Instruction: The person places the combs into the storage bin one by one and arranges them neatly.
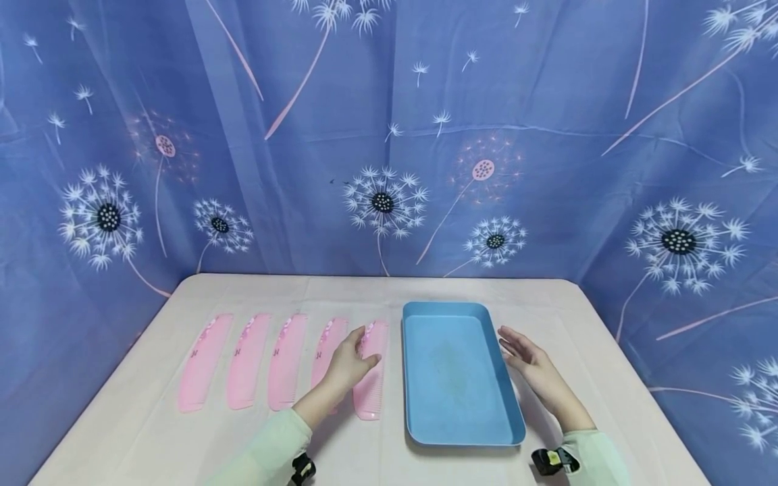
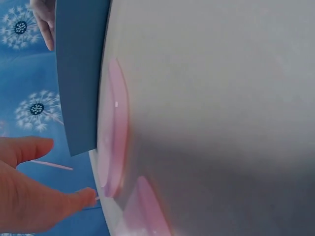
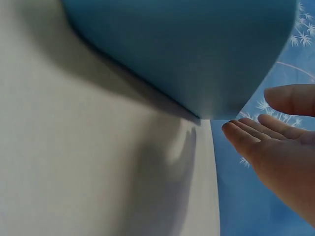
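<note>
Several pink combs (image 1: 287, 361) lie in a row on the table, left of a blue rectangular tray (image 1: 462, 378). Over the two combs nearest the tray hovers my left hand (image 1: 348, 364), thumb and fingers apart, holding nothing. It partly hides one of them; the rightmost comb (image 1: 368, 398) lies just beside the tray. Seen from the left wrist, a fingertip (image 2: 89, 196) is close to the end of that comb (image 2: 117, 132); whether it touches cannot be told. Beside the tray's right wall, my right hand (image 1: 537, 374) is held with fingers loosely extended and nothing in them.
A pale cloth covers the table (image 1: 304, 293). Blue dandelion-print curtains (image 1: 292, 169) stand behind it and at both sides. Dark wrist-worn devices (image 1: 554, 462) sit at both sleeves. The tray's side wall (image 3: 187, 54) rises above the cloth in the right wrist view.
</note>
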A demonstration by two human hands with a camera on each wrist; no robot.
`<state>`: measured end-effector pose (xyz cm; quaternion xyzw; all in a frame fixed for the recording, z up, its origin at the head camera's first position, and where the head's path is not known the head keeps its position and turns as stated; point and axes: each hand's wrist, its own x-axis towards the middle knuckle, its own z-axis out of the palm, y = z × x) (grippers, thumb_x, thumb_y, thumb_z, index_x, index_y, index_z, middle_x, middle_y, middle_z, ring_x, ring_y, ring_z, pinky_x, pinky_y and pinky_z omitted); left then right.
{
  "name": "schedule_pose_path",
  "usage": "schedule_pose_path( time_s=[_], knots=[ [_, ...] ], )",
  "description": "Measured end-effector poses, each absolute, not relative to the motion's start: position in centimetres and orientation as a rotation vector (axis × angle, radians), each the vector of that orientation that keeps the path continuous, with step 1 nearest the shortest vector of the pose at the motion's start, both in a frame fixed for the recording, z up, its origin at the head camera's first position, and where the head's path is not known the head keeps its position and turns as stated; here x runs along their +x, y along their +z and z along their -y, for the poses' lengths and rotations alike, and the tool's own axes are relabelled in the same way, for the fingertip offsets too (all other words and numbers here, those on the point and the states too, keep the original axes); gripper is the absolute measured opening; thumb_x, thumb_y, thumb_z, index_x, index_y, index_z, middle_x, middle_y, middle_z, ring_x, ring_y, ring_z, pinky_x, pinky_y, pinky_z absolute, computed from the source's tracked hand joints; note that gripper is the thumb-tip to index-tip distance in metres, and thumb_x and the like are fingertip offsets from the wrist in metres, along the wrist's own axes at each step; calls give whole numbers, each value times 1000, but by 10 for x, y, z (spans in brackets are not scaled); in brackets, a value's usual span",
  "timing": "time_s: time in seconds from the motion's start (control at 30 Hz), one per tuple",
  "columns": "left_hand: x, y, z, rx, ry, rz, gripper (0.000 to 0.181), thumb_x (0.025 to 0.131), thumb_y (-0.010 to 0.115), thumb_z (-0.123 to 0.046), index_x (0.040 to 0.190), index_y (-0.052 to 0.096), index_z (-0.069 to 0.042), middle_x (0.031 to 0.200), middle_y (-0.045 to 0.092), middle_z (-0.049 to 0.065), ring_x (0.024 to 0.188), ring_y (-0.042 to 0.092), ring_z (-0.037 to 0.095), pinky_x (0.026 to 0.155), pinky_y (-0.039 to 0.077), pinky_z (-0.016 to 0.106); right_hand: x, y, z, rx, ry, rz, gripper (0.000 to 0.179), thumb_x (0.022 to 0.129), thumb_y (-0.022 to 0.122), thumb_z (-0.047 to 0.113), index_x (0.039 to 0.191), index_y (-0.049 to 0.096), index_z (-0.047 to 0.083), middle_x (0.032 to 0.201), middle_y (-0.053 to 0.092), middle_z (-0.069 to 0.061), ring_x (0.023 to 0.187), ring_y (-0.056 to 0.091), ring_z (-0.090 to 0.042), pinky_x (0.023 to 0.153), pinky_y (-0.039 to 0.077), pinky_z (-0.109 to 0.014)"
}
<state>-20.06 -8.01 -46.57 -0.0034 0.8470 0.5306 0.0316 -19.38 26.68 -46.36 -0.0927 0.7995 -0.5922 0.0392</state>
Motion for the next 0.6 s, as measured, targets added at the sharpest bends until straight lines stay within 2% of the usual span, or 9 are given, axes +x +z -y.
schedule_pose_path(
  time_s=[0.33,0.47,0.53,0.6],
  knots=[
    [-204,-475,82,-77,1632,-2569,72,80,69,1,142,32,11,142,38,32,132,36,46,108,34,54,-194,-470,-267,-226,-1784,-2369,54,98,43,-4,147,22,-9,151,23,-30,139,24,-44,96,37,-8],
    [-203,-477,83,-80,1640,-2536,73,81,68,4,142,30,12,143,36,32,132,34,47,107,35,54,-194,-471,-267,-191,-1755,-2368,55,97,43,-5,148,22,-8,152,22,-29,139,23,-43,107,36,-26],
    [-203,-478,83,-74,1633,-2540,74,80,68,5,142,30,12,143,36,32,132,34,47,106,36,54,-194,-471,-267,-190,-1748,-2365,55,97,43,-5,148,22,-7,153,21,-29,139,23,-43,110,31,-37],
    [-202,-479,82,-62,1625,-2549,75,79,68,6,142,29,12,143,36,33,132,34,48,105,37,54,-194,-471,-267,-189,-1738,-2365,56,97,44,-4,148,21,-7,153,20,-29,139,22,-44,109,29,-41]
  ],
)
